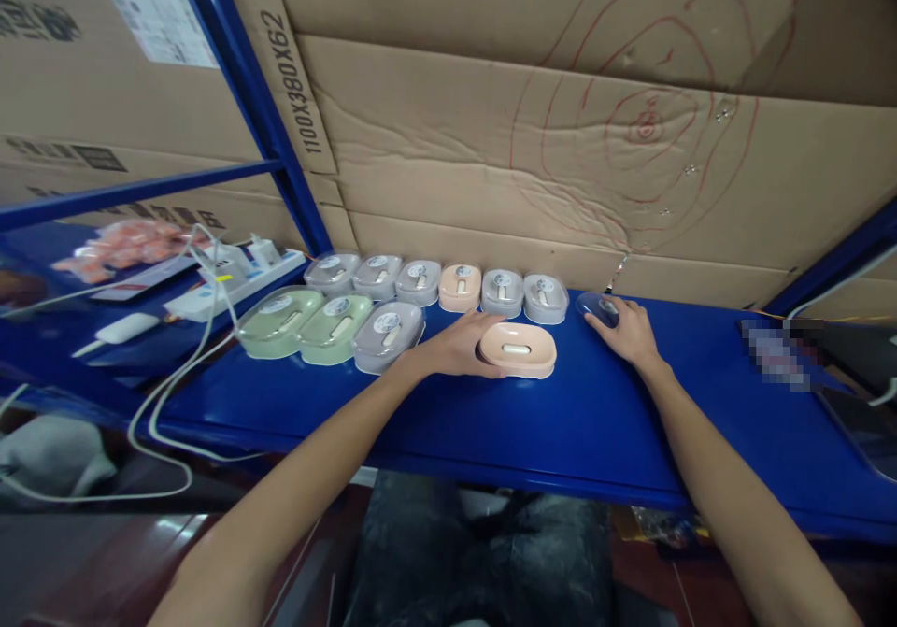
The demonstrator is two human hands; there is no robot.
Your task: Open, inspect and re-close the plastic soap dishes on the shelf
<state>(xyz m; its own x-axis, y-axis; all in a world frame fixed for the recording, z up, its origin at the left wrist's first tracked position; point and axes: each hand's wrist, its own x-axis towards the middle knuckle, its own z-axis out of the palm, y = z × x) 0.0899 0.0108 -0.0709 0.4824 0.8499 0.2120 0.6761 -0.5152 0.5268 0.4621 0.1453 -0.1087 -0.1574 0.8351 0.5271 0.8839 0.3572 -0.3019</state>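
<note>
My left hand [466, 345] is closed around the left end of a peach oval soap box [522, 365], which stands lidless on the blue shelf with a small white oblong piece in its middle. Over to the right, my right hand [629, 328] grips a clear lid [592, 306] with a round sticker, close to the cardboard backing. Its fingertips are partly hidden. Just left of my left hand sits a grey lidded soap box [385, 333], beside two green ones [336, 328]. Behind them runs a row of small lidded boxes, mostly grey, with one peach box [461, 288] among them.
A cardboard wall [448, 169] with red drawn rings rises behind the blue shelf [491, 440]. At left are a white power strip [245, 281], loose white cables [150, 421] and a pile of orange wrapped pieces [133, 244]. Blue metal posts [238, 76] frame the space.
</note>
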